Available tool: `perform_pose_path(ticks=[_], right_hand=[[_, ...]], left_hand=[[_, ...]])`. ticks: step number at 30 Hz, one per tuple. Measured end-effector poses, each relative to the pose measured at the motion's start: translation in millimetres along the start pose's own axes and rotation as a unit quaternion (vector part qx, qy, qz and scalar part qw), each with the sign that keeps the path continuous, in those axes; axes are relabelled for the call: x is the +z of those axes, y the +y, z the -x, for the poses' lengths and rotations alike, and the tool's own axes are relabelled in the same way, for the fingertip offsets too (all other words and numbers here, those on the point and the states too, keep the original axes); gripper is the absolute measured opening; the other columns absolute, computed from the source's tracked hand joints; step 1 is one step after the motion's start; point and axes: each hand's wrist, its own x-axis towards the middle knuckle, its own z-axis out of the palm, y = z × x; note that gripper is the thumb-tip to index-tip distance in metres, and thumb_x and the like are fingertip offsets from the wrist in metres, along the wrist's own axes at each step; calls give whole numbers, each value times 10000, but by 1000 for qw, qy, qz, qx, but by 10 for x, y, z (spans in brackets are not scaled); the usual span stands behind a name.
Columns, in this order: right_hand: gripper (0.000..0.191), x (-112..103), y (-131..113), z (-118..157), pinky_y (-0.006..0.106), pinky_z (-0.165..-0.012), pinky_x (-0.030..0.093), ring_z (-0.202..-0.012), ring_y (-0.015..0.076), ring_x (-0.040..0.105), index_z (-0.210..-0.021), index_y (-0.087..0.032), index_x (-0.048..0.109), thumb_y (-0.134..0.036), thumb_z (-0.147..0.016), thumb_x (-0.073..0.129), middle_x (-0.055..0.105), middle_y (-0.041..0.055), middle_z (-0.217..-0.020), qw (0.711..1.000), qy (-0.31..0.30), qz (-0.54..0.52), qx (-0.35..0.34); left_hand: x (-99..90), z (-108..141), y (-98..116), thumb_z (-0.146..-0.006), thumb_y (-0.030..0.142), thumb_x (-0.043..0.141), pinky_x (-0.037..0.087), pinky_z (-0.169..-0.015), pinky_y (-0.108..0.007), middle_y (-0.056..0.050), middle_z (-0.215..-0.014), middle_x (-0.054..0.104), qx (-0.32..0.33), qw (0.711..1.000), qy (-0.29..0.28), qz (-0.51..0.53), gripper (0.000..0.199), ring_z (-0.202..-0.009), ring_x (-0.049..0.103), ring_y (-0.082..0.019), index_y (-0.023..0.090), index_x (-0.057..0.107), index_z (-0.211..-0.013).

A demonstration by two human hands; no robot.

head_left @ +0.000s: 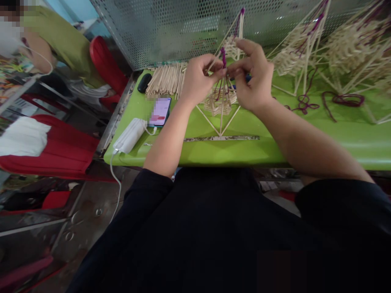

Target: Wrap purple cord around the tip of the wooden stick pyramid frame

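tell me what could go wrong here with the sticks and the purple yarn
1. Both hands, left hand and right hand, pinch the purple yarn at the top of the stick frame; a slip of either grip could loosen the tie and let the thin sticks splay.
2. The frame's long legs reach toward the table edge, so a tug might slide it off.
3. The phone and its cable lie close by the left forearm and could be knocked.

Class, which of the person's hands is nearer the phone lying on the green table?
Left. The left hand is raised just right of the phone; the right hand is farther right.
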Motion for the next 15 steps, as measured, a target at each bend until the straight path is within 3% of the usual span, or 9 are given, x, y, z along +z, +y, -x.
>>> perform_pose_path(ticks=[4, 8, 12, 15], right_hand=[[674, 22, -66, 81, 436, -1002, 619, -1092, 262, 811, -1654, -366, 476, -240, -1021, 671, 835, 41, -1134, 994, 35, -21, -98], [649, 46, -87, 46, 440, -903, 631, -1003, 254, 804, -1605, -403, 499, -248, -1007, 698, 832, 10, -1096, 997, 33, -35, -52], [352, 81, 39, -62, 439, -757, 609, -885, 229, 749, -1246, -455, 703, -376, -924, 821, 826, -48, -1027, 997, 29, -55, 40], [170, 115, 147, -120, 465, -695, 567, -813, 234, 684, -934, -453, 734, -502, -855, 876, 805, -62, -926, 994, 27, -56, 91]], left_hand=[[37, -17, -40, -870, 250, 920, 587, -806, -381, -9, -846, 774, -26, 999, 19, -20, 217, -840, 734, -231, 289, 721, -794], [42, -40, -77, -848, 303, 955, 600, -814, -398, -11, -842, 775, -36, 999, 21, -23, 239, -844, 737, -239, 295, 725, -782], [11, -48, -93, -912, 248, 870, 579, -802, -373, -18, -824, 761, -7, 1000, 5, -9, 159, -837, 754, -230, 258, 754, -803], [3, -52, -100, -931, 238, 821, 576, -811, -362, -18, -845, 781, 0, 1000, 1, -25, 121, -861, 757, -233, 269, 780, -821]])
